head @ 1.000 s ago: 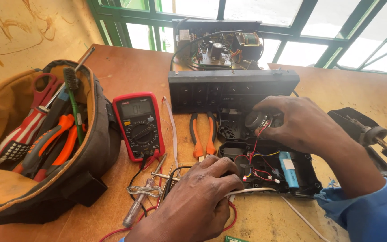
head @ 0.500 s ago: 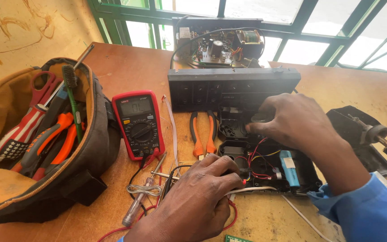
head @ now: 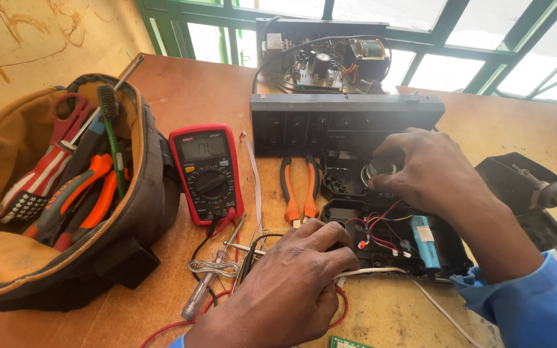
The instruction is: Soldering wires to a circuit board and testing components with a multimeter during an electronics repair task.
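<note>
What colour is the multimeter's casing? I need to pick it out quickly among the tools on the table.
Red, around a black face, on the multimeter; the head view, the only one, shows it.

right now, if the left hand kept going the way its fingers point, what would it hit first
The left hand points up and right, fingertips already at the edge of the open black casing. Going on, it would likely meet the red and black wires inside first, though depth is hard to judge.

Wooden table (head: 195, 90). Directly on it: tool bag (head: 66, 212), red multimeter (head: 206, 173), orange pliers (head: 299, 188), screwdriver (head: 211, 277), black casing (head: 381, 238), circuit chassis (head: 330, 61).
</note>
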